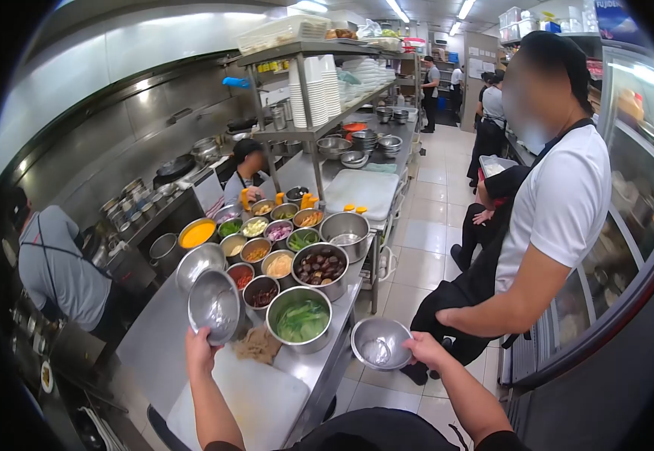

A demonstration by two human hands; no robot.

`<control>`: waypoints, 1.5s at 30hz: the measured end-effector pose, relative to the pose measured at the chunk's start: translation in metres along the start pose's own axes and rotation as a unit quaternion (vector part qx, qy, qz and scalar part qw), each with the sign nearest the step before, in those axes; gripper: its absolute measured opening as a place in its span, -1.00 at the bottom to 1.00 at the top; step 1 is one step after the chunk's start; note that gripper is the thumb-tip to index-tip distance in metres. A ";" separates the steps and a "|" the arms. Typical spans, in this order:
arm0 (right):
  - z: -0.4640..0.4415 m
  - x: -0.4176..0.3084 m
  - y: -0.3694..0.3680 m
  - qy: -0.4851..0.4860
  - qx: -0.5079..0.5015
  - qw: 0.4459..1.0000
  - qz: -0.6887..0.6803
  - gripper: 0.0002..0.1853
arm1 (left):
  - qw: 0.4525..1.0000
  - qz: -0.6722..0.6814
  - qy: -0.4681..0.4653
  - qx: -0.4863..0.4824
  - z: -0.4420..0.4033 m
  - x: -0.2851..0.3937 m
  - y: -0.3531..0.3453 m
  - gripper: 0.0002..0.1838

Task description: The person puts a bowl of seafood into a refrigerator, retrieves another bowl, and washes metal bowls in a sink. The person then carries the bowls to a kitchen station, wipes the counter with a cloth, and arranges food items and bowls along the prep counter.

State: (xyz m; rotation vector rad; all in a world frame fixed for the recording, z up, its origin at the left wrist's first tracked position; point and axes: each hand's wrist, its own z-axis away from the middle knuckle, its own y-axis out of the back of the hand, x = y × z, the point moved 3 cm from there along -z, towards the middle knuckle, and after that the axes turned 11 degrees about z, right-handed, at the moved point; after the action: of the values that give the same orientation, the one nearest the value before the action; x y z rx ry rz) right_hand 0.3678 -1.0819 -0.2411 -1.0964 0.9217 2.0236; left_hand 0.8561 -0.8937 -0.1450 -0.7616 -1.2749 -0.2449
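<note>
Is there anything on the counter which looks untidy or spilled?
Perhaps the crumpled brown cloth, beside the pot of greens and the white cutting board: it lies bunched, close to uncovered food. I see no clear spill.

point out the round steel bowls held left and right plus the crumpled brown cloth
Left-held round steel bowl (215,305): head view, inner surface
Right-held round steel bowl (379,346): head view, inner surface
Crumpled brown cloth (260,344): head view, middle folds

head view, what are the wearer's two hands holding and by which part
The left hand holds a metal bowl by its near edge; the right hand holds a second metal bowl by the right side of its rim.
</note>
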 end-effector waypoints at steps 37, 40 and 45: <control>-0.398 -0.167 0.292 0.061 0.011 0.995 -0.083 -0.77 | 0.938 -0.259 -0.087 -0.214 -0.255 -0.063 -0.447 -0.57; -0.411 -0.155 0.331 0.055 0.023 0.993 -0.102 -0.77 | 0.905 -0.328 -0.109 -0.250 -0.288 -0.081 -0.517 -0.59; -0.450 -0.113 0.409 0.038 0.058 0.990 -0.121 -0.74 | 0.910 -0.332 -0.033 -0.245 -0.320 -0.124 -0.622 -0.55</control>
State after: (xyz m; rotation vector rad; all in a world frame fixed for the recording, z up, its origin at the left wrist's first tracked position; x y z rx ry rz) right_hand 0.2789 -1.6932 -0.2129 -1.1680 0.8860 1.7217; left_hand 0.7141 -1.5843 -0.0545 -0.7310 -1.5297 -1.1351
